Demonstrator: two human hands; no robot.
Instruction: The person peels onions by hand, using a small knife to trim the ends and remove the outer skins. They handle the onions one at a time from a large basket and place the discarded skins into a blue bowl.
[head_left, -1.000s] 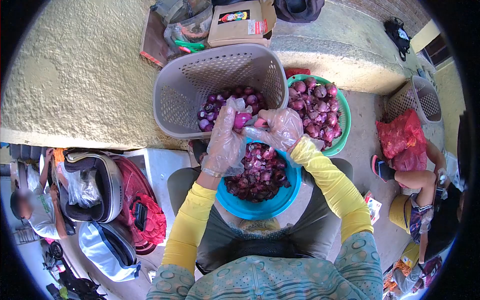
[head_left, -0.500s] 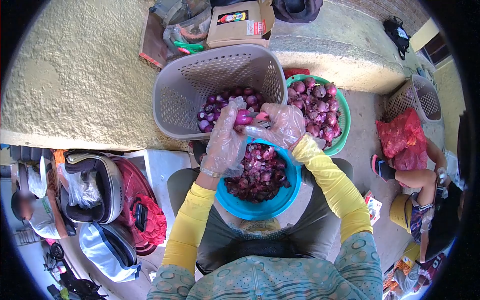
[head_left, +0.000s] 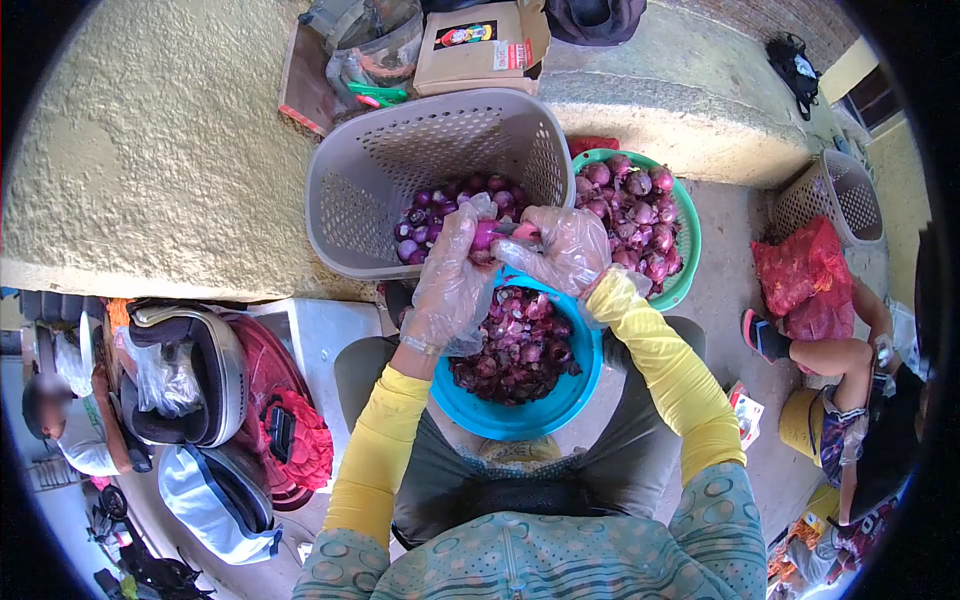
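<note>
My left hand [head_left: 446,272], in a clear plastic glove, is closed round a peeled-looking red onion [head_left: 484,236]. My right hand [head_left: 572,250], also gloved, grips a small knife with a pink handle [head_left: 527,231] against the onion's right side; its blade is mostly hidden. Both hands are above the near rim of a grey perforated basket [head_left: 345,235], where shiny purple onions [head_left: 418,222] lie. Below them, a blue basin [head_left: 455,405] holds dark onion skins [head_left: 515,350]. Beside my right hand, a green colander [head_left: 687,225] is heaped with unpeeled red onions [head_left: 630,205].
A cardboard box [head_left: 480,50] and green-handled scissors [head_left: 378,94] lie on the ledge behind the basket. A helmet [head_left: 215,375] and a red bag [head_left: 295,440] are at left. Two other people sit at the far left and right. A red mesh sack [head_left: 805,275] is at right.
My right thumb and the knife have shifted slightly against the onion, and my left fingers have turned a little. The person at far left has moved an arm.
</note>
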